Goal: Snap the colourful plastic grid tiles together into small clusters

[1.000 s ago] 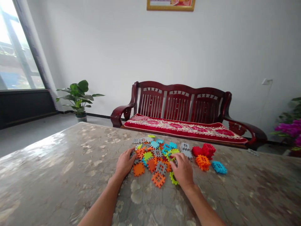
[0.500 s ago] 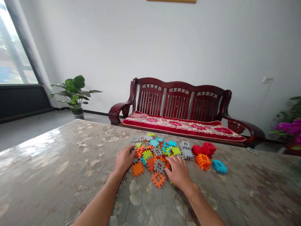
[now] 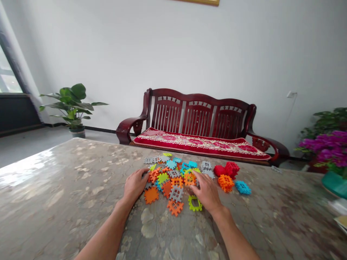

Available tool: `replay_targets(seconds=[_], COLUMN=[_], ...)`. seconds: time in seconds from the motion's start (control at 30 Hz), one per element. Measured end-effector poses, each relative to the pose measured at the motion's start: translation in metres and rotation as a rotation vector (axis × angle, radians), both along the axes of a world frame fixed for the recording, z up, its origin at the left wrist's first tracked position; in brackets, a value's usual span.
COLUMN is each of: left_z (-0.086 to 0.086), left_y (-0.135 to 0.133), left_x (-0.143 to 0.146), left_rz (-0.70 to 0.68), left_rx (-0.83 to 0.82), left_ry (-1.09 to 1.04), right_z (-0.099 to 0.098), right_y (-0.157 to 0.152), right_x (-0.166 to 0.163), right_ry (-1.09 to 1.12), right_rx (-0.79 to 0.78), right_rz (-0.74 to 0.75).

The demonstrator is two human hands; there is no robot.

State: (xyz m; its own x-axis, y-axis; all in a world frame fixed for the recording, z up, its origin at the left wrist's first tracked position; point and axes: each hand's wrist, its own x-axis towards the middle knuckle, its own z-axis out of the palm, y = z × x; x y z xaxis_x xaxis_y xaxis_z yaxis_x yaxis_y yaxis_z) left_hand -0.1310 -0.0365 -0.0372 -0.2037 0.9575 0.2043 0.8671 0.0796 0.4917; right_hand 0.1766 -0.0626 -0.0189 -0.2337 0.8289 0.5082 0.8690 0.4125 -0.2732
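A heap of flat plastic interlocking tiles (image 3: 173,173) in orange, grey, green and blue lies on the marbled table (image 3: 67,195). My left hand (image 3: 135,186) rests palm down at the heap's left edge, fingers curled onto orange and grey tiles. My right hand (image 3: 206,190) lies at the heap's right side, its fingers pinched on an orange tile (image 3: 189,178). A green frame tile (image 3: 195,203) and an orange tile (image 3: 175,207) lie loose in front, between my hands.
Built red block (image 3: 226,169), orange block (image 3: 226,182) and a blue tile (image 3: 242,187) sit right of the heap. A wooden bench with a red cushion (image 3: 197,143) stands behind the table. Potted plant (image 3: 71,105) at left, purple flowers (image 3: 328,144) at right.
My right hand has shifted forward and right off the green frame tile, which now shows, and pinches an orange tile. The camera has turned right. My left hand has stayed at the heap.
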Motion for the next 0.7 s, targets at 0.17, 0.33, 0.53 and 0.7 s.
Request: replay_targets(seconds=[0.17, 0.33, 0.53, 0.7], left_z=[-0.002, -0.004, -0.004, -0.004], left_y=[0.002, 0.003, 0.003, 0.003], left_x=[-0.001, -0.002, -0.003, -0.003], left_rz=[-0.012, -0.015, -0.006, 0.004], left_rx=[0.001, -0.003, -0.002, 0.02], left_ry=[0.021, 0.024, 0.039, 0.031], right_z=[0.005, 0.005, -0.005, -0.014], right_y=[0.015, 0.027, 0.031, 0.033], right_x=[0.044, 0.101, 0.144, 0.161], right_ry=[0.069, 0.17, 0.265, 0.307], right_rx=[0.007, -0.005, -0.094, -0.147], right_rz=[-0.1, -0.257, -0.276, -0.286])
